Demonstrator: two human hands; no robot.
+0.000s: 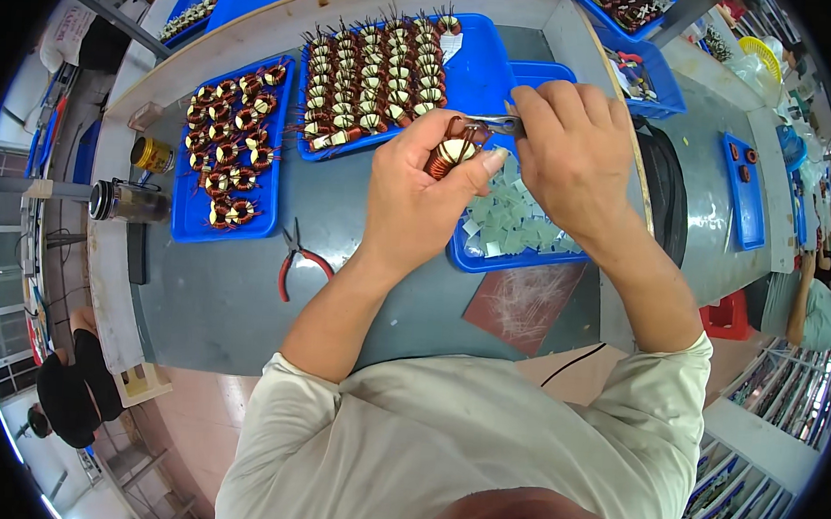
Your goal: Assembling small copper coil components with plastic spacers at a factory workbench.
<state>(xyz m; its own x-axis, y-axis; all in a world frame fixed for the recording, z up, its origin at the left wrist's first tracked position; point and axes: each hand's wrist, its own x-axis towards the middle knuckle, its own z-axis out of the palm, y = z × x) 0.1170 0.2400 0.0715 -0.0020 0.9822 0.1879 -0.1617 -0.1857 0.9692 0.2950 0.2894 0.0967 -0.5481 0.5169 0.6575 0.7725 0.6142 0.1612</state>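
The grey-topped workbench (pixel 206 319) supports all components; raised side boards probably retain loose items. The central blue tray (pixel 480 75) stores wound toroidal coils in close rows, leads upward, an arrangement that likely eases counting and protects the leads. The left blue tray (pixel 270 195) carries similar coils in looser order. The right blue tray (pixel 514 265), partly beneath the hands, contains small translucent squares (pixel 512 218), presumably kept within short reach. A reddish-brown board (pixel 526 303) lies near the front edge.

The left hand (pixel 407 198) grasps one toroidal coil (pixel 456 152) between thumb and fingers, above the bench, apparently to steady it with its lead end exposed. The right hand (pixel 576 150) is closed around a metal hand tool (pixel 502 124), its tip at the coil's upper end; whether it grips a lead cannot be determined. Red-handled pliers (pixel 288 262) rest unheld beside the left forearm, seemingly within easy reach.
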